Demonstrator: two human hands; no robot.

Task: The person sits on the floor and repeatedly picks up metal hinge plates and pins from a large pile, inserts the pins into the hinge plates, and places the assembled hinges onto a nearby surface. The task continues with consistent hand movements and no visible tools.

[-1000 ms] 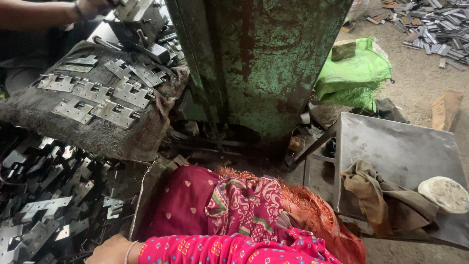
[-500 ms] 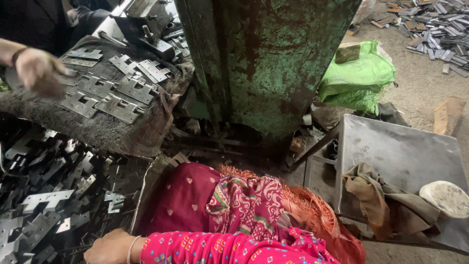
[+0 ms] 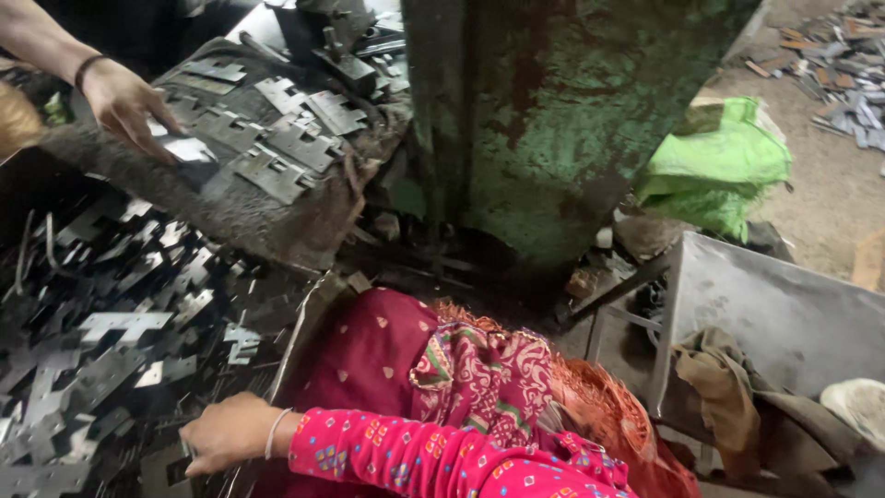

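Steel stamped plates (image 3: 101,369) heaped at lower left | your left hand (image 3: 226,433) rests on them, grip unclear | your right hand out of view | another person's hand (image 3: 124,101) reaches over plates on the cloth-covered bench (image 3: 267,217) beside the green press (image 3: 553,120).

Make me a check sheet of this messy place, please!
surface: dark sloping bench, grimy.
job's things: heap of flat metal brackets; bench brackets laid out flat.
clutter: green bag; brown rag by a grey tray.
grippers: left hand in the heap, fingers partly hidden; right hand not in view; co-worker's hand over the bench.
cables: nothing seen.
surroundings: rusty green machine; ground scrap.
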